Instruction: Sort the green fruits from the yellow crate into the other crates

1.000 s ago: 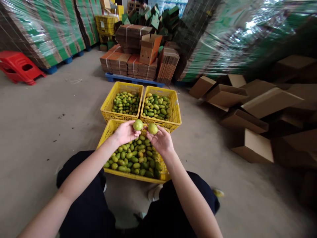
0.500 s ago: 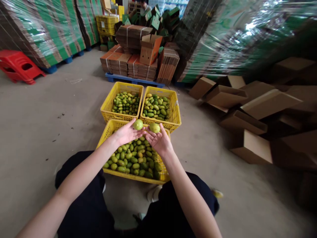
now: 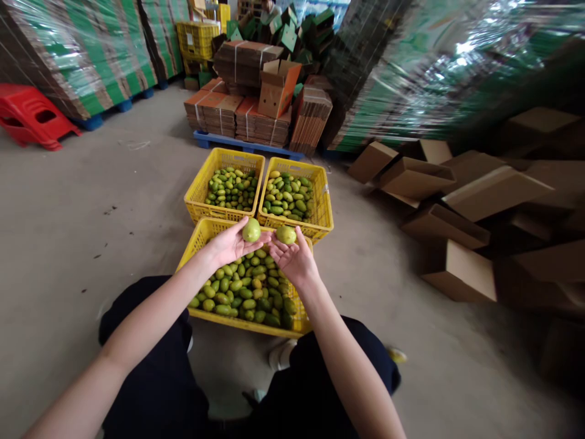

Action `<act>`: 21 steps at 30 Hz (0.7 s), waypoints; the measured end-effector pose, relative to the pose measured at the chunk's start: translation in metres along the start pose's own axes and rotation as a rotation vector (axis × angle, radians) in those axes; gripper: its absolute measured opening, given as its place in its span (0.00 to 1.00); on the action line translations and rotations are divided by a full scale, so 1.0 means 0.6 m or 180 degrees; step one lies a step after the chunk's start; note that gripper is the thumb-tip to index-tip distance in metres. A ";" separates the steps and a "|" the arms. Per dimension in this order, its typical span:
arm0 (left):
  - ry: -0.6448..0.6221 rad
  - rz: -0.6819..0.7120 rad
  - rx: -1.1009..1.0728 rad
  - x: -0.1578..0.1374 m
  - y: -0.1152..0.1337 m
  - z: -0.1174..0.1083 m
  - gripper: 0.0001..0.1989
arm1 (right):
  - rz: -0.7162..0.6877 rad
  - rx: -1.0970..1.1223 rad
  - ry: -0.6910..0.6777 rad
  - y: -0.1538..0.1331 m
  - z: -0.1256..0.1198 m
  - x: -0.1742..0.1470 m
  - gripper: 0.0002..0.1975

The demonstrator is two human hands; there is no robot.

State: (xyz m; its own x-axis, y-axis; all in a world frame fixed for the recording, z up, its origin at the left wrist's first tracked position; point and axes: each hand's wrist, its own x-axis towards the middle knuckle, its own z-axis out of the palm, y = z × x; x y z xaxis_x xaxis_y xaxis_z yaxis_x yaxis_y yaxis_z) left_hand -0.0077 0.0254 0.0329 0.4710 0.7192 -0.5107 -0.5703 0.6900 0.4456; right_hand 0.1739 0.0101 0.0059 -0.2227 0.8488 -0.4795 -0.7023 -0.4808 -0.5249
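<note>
My left hand point(image 3: 228, 245), palm up, holds a yellow-green lemon point(image 3: 251, 230) between the thumb and the outstretched fingers. A second lemon point(image 3: 286, 235) rests in my right hand point(image 3: 295, 259), against the fingers and thumb. Both hands are side by side with fingertips close together, above the near yellow crate point(image 3: 242, 326). Inside that crate lie many green and yellowish lemons point(image 3: 247, 292), partly hidden by my hands and forearms.
Two more yellow crates of fruit, one at left point(image 3: 194, 195) and one at right point(image 3: 325, 210), stand just beyond. Flattened cartons point(image 3: 214, 113) are stacked on a blue pallet point(image 3: 247, 146). Open cardboard boxes point(image 3: 466, 271) lie at right, a red stool point(image 3: 36, 116) far left.
The lemon in my left hand has turned slightly and shifted a little to the left. My right hand keeps its lemon in nearly the same pose.
</note>
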 end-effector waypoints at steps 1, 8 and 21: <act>0.0002 -0.0010 0.0027 0.000 0.000 -0.001 0.25 | -0.0007 0.0008 0.0016 0.000 0.000 0.000 0.18; -0.0148 -0.0011 0.0131 0.004 -0.001 -0.007 0.25 | -0.0040 -0.0052 0.0083 0.001 0.009 -0.002 0.18; 0.0254 0.0640 0.0400 0.025 -0.051 0.003 0.20 | -0.0348 -0.0538 -0.0483 0.042 0.022 -0.004 0.12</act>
State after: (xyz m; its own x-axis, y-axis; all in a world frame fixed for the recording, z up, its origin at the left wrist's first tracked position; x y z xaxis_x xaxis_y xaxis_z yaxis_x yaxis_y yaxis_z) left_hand 0.0181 0.0149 0.0129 0.2991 0.8378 -0.4568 -0.5567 0.5420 0.6296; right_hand 0.1477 -0.0009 0.0032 -0.2597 0.9149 -0.3089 -0.6076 -0.4035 -0.6841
